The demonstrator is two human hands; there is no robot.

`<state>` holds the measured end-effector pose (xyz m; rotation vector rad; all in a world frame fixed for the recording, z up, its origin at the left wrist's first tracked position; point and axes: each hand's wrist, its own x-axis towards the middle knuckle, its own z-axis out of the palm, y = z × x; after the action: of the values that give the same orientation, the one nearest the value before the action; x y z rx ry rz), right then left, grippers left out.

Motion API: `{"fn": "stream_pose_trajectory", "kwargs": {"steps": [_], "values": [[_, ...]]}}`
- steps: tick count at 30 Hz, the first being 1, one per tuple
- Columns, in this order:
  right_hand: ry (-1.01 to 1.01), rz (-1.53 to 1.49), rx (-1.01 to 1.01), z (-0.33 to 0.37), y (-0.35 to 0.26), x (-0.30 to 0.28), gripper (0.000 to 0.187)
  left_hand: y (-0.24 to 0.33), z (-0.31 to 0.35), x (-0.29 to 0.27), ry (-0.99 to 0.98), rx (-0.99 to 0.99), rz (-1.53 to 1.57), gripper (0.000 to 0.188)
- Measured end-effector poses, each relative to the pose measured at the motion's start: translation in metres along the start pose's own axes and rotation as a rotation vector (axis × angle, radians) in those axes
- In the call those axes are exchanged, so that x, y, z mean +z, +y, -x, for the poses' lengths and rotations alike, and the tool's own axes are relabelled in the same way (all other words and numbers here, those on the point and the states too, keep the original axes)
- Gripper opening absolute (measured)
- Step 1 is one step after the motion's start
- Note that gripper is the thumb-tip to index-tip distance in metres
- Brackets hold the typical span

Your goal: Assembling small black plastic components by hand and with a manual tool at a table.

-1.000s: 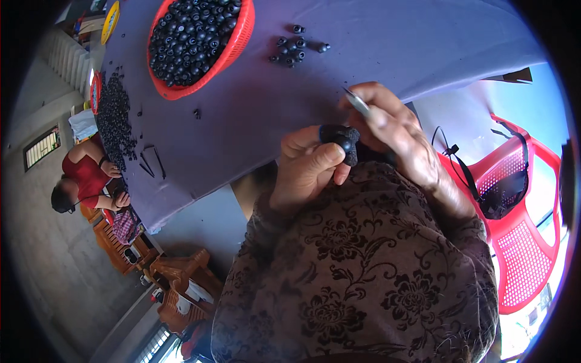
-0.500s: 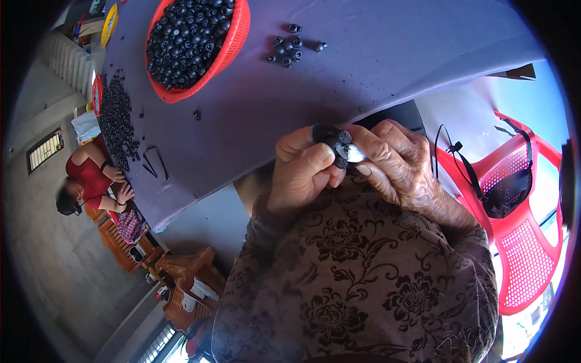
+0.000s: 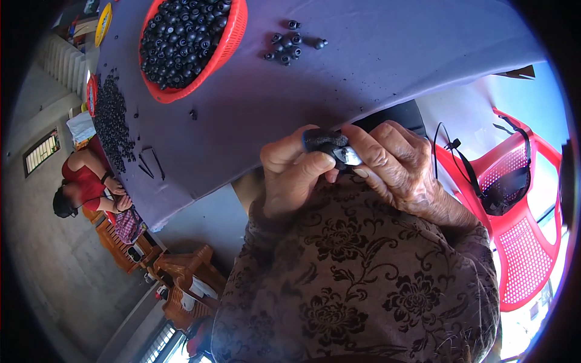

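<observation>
Close over my lap, both hands meet just off the table's near edge. My left hand (image 3: 290, 166) is closed, pinching a small black rubber-like part (image 3: 330, 152) between thumb and index finger. A dark covering with a blue edge (image 3: 322, 140) wraps that index fingertip. My right hand (image 3: 399, 163) is closed on a small shiny metal blade (image 3: 351, 156), its tip against the black part. Fingers hide most of the part and the blade's other end.
A red basket (image 3: 233, 45) full of black round parts stands on the purple-covered table (image 3: 260, 109). Several similar parts (image 3: 287, 45) lie right of it. A dark pile (image 3: 114, 118) and black tongs-like tool (image 3: 151, 163) lie left, near a seated person in red (image 3: 88, 178). Red chair (image 3: 520, 254) at right.
My left hand has shifted slightly left, its covered fingertip now lying more sideways over the black part. The blade stays at the part. The other person's hands have drawn closer together.
</observation>
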<state>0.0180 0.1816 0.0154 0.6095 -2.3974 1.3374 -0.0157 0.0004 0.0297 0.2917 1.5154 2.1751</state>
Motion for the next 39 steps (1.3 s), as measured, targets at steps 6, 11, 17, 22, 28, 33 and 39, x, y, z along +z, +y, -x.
{"fn": "stream_pose_trajectory", "kwargs": {"steps": [6,11,17,22,28,33,39], "values": [[0.004,0.031,0.002,-0.002,0.005,0.006,0.046,0.001,0.000,0.002,0.045,0.116,-0.326,0.019],[-0.027,-0.342,0.249,-0.004,0.011,0.011,0.029,-0.004,-0.009,0.008,0.170,-0.059,0.081,0.013],[0.008,-0.933,0.372,-0.013,0.012,0.009,0.031,-0.005,-0.009,0.002,0.087,-0.145,0.298,0.014],[-0.187,-1.395,0.690,-0.029,0.015,0.005,0.025,-0.008,-0.001,-0.001,0.093,-0.224,0.323,0.021],[-0.239,-1.395,0.865,-0.031,0.016,-0.003,0.015,-0.016,0.002,-0.013,-0.048,-0.266,0.157,0.026],[-0.260,-1.282,0.800,-0.027,0.020,-0.001,0.011,-0.018,0.005,-0.010,-0.018,-0.283,0.143,0.025],[-0.158,-0.863,0.397,-0.024,0.013,-0.002,0.012,-0.014,0.001,-0.001,0.060,-0.312,0.087,0.031]]}}
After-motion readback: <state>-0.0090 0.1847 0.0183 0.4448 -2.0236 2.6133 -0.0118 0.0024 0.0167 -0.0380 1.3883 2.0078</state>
